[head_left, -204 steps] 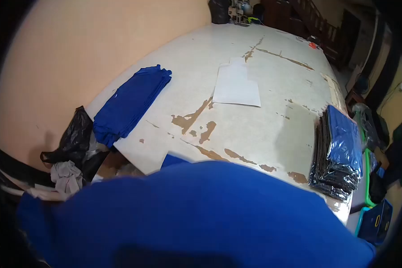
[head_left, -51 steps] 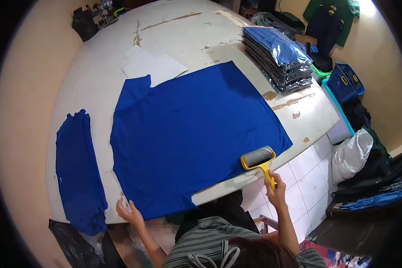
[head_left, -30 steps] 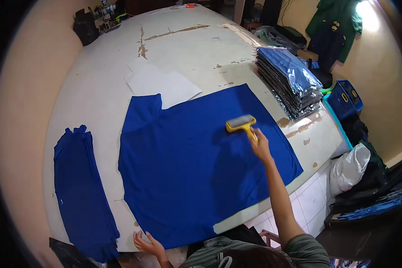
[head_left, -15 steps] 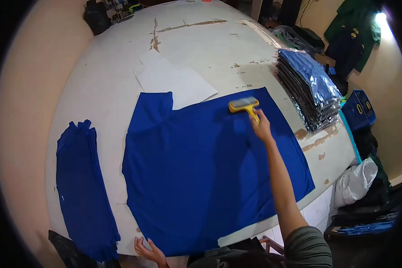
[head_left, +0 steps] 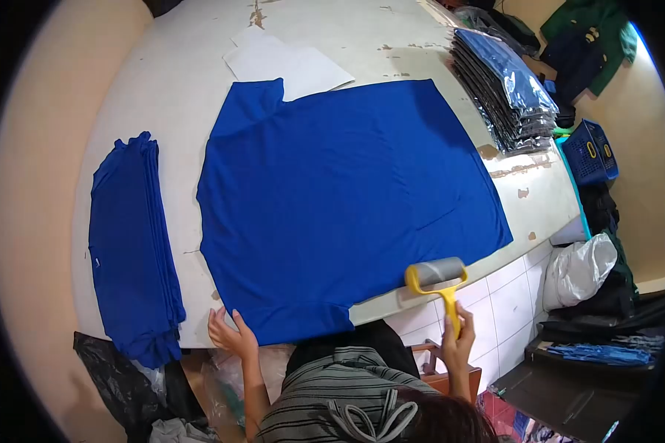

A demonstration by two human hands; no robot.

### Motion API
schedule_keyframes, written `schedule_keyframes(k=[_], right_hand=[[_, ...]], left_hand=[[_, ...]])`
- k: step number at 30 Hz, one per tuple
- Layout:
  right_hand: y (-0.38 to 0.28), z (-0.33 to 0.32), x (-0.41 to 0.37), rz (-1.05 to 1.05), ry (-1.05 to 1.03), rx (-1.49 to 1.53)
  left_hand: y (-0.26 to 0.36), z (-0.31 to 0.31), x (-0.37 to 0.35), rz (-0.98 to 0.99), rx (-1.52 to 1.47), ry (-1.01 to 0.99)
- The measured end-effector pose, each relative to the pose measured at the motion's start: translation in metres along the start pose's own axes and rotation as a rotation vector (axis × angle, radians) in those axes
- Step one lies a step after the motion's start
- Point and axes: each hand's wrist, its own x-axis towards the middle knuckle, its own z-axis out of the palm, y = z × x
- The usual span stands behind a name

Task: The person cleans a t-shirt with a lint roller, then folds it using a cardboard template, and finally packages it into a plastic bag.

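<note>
Gripping the yellow handle of the roller (head_left: 446, 269), R hand (head_left: 459, 338) is at the near edge of the tabletop (head_left: 181, 188), fingers wrapped round it. Blue shirt (head_left: 325, 196) lies flat mid-tabletop, reaching the near edge on its L; L hand (head_left: 233, 334) is at that corner, fingers parted & loosely curled, can't tell if pinching cloth. Bare strips separate shirt from folded blue stack (head_left: 129, 251) on L & bagged stack (head_left: 513, 81) far R; white paper (head_left: 295, 66) meets shirt's far side. Soft cloth w/ small creases; grey cylindrical roller head, shiny clear plastic bags. Vs. 0.5 s ago: roller's come from shirt's far R part to the near edge; L hand approx. same spot.
</note>
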Motion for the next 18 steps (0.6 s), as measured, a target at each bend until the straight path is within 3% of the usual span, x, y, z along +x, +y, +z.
schedule_keyframes(k=[2,7,10,12,13,18], right_hand=[[-0.007,0.014,-0.010,-0.092,-0.090,-0.058],[-0.013,0.066,0.021,-0.408,-0.043,-0.094],[-0.049,0.105,0.090,-0.506,-0.044,-0.070],[-0.070,0.142,0.149,-0.459,-0.097,-0.112],[-0.076,0.168,0.183,-0.559,-0.045,-0.075],[-0.141,0.268,0.314,-0.465,-0.045,-0.179]], left_hand=[[0.001,-0.001,0.001,-0.004,-0.010,-0.004],[-0.001,-0.001,0.000,-0.025,0.029,-0.002],[0.001,0.003,0.000,-0.008,0.028,0.023],[0.004,-0.003,0.001,-0.014,0.027,0.011],[0.007,-0.004,0.003,-0.016,0.025,0.010],[0.010,-0.005,0.004,-0.069,0.018,0.022]])
